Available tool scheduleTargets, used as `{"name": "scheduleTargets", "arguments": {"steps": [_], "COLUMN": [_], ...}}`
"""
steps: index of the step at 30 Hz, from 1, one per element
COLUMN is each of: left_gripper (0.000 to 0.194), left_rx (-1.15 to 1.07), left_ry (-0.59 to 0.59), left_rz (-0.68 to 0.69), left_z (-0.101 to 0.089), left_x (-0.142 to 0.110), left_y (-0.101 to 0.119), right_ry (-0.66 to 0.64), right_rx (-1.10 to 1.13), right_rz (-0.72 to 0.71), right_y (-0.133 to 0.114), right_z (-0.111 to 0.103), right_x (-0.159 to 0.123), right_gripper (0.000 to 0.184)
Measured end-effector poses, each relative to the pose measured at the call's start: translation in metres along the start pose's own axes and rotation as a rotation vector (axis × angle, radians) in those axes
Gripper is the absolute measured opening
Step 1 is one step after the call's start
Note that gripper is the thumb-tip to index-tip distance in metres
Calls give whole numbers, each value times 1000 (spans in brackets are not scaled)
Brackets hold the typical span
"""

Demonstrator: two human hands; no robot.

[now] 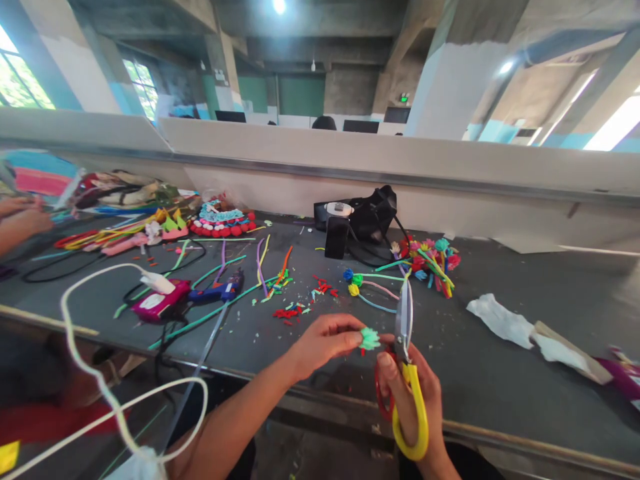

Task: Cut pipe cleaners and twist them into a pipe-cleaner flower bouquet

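Between the fingertips of my left hand (333,343) is a small mint-green pipe-cleaner flower (370,339). My right hand (420,393) grips a pair of scissors (404,320) with one yellow and one red handle, its blades pointing up and away from me. The blades look close together. Beyond the hands lie pipe-cleaner flowers with blue, green and yellow heads (354,290) on thin stems. A bunch of colourful pipe-cleaner flowers (435,263) rests to their right. Red, green and white snippets (290,312) are scattered left of the scissors.
A glue gun (220,290) and a magenta power bank (163,301) with a white cable sit at left. A black bag (375,213) and a phone (337,238) stand at the back. Crumpled white paper (500,320) lies right. Another person's hands (23,220) show far left.
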State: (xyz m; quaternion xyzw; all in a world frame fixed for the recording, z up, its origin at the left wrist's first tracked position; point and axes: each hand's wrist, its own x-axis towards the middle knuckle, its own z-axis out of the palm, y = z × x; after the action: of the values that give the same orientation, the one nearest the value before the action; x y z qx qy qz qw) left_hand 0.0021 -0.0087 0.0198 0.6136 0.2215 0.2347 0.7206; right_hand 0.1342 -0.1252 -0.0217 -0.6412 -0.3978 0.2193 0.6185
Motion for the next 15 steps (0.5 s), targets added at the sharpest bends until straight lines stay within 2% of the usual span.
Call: {"name": "scheduleTargets", "arguments": {"steps": [2,5,10,12,15], "left_gripper": [36,34,34,35,38], "left_rx": [96,209,315,261,68], "left_ry": [-52,-107,-152,-153,-109], "left_rz": [24,76,89,65,20], "left_z": [3,4,1,-1,-5], "left_x": [-2,-2,-1,-1,1], "left_y": [-1,0,0,-2,-4], "right_ry": [-56,-86,-158,-180,-180], "right_rx": [120,196,328,379,394], "right_rz": [99,149,219,227,209], "right_y": [0,-2,-6,-8,-10], "right_z": [-1,-2,-2,-2,-1], "right_x": [1,1,-2,-3,-5], "right_gripper": [40,37,38,37,36]}}
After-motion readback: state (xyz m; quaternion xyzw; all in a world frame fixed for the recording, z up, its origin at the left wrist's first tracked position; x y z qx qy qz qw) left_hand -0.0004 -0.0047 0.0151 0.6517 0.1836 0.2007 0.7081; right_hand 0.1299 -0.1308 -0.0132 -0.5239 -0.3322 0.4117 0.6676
